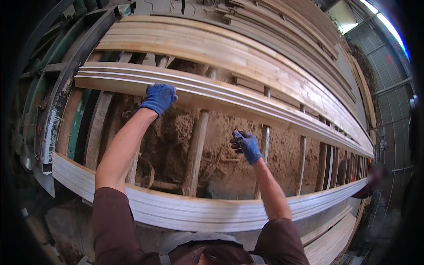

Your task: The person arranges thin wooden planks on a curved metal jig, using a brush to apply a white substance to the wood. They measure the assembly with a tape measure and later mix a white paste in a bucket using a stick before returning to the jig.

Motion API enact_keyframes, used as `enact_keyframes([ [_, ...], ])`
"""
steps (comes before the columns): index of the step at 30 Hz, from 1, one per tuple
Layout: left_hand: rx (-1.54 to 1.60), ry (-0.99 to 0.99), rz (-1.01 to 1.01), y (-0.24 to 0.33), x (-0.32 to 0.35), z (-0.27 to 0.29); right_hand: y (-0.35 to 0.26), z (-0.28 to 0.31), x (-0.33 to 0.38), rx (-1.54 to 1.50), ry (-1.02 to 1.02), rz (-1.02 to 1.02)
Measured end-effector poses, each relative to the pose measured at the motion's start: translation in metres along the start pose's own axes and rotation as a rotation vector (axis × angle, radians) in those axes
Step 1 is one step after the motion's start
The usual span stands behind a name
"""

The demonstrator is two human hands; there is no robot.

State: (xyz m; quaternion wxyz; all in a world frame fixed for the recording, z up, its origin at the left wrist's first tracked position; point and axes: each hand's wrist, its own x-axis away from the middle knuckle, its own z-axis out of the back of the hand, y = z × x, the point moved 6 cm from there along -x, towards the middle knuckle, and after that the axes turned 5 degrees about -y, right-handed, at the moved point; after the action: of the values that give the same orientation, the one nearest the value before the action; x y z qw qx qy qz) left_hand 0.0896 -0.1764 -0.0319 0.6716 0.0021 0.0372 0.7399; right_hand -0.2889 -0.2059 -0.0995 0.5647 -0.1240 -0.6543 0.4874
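My left hand (160, 98), in a blue glove, is closed over the near edge of a long stack of wooden boards (114, 79). White stripes run along the stack between its layers. My right hand (247, 146), in a blue glove with darkened fingertips, hangs over the gap nearer to me. Its fingers are loosely bent and apart, and nothing shows in them. Closest to my body lies another long board stack (185, 215), its upright side coated white. Both stacks stretch far to the right across wooden and metal crossbars (195, 154).
Beyond the striped stack lies a wide row of pale boards (185, 42). More planks (282, 48) are piled farther back. A dark metal frame (66, 84) stands at the left end. Sawdust and scraps (225, 141) cover the ground below the crossbars. Loose boards (331, 238) lie at lower right.
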Motion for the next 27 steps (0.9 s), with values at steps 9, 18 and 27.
enact_keyframes([
  [9, 0.05, 0.184, 0.141, 0.002, -0.037, 0.003, -0.047, -0.019, -0.139, -1.271, -0.096, 0.291],
  [18, 0.265, 0.015, -0.07, 0.043, -0.015, 0.052, -0.085, 0.047, -0.185, -1.374, 0.029, 0.491],
  [27, 0.269, -0.108, -0.064, 0.006, 0.134, 0.111, 0.025, 0.007, -0.073, -1.157, -0.05, 0.244],
])
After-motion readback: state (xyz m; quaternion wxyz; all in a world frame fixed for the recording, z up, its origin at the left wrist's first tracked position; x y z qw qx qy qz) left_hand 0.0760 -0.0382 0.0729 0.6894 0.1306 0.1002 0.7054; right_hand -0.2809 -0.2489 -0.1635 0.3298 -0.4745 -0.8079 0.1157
